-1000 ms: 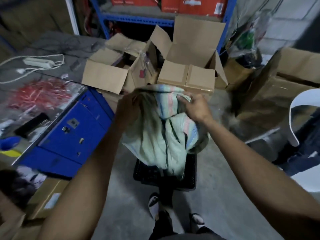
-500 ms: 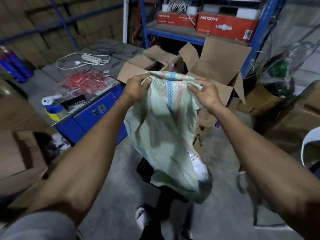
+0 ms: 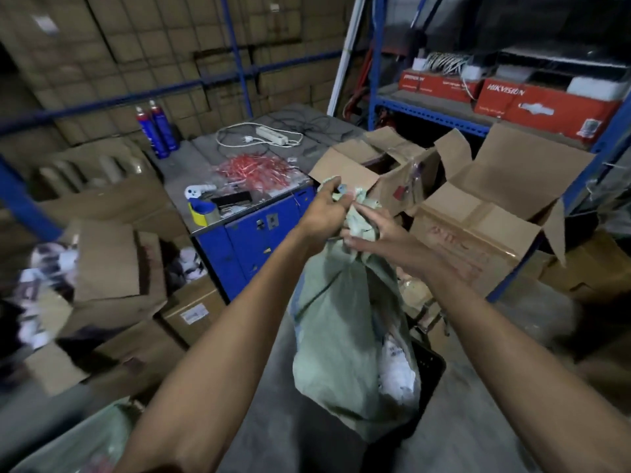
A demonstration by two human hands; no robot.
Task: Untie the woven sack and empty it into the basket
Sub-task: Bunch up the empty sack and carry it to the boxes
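Observation:
The pale green woven sack point(image 3: 338, 336) hangs upside down in front of me, its top end bunched together. My left hand point(image 3: 326, 208) grips that bunched end from the left. My right hand point(image 3: 374, 235) is on the same bunch from the right, fabric between thumb and fingers. The sack's lower, open end rests in the black plastic basket point(image 3: 431, 365) on the floor. White packets point(image 3: 396, 368) show at the sack's mouth inside the basket. Most of the basket is hidden behind the sack.
A blue cabinet point(image 3: 252, 240) stands to the left, with red pieces point(image 3: 254, 170), a tape roll point(image 3: 201, 209) and a power strip point(image 3: 271, 133) on top. Open cardboard boxes point(image 3: 478, 213) stand behind the sack. Blue shelving point(image 3: 601, 145) is on the right, another green sack point(image 3: 78, 442) at the lower left.
My hands have come together, gathering the sack's spread upper edge into a tight bunch. The sack hangs narrower over the basket, and my view has swung upward and left.

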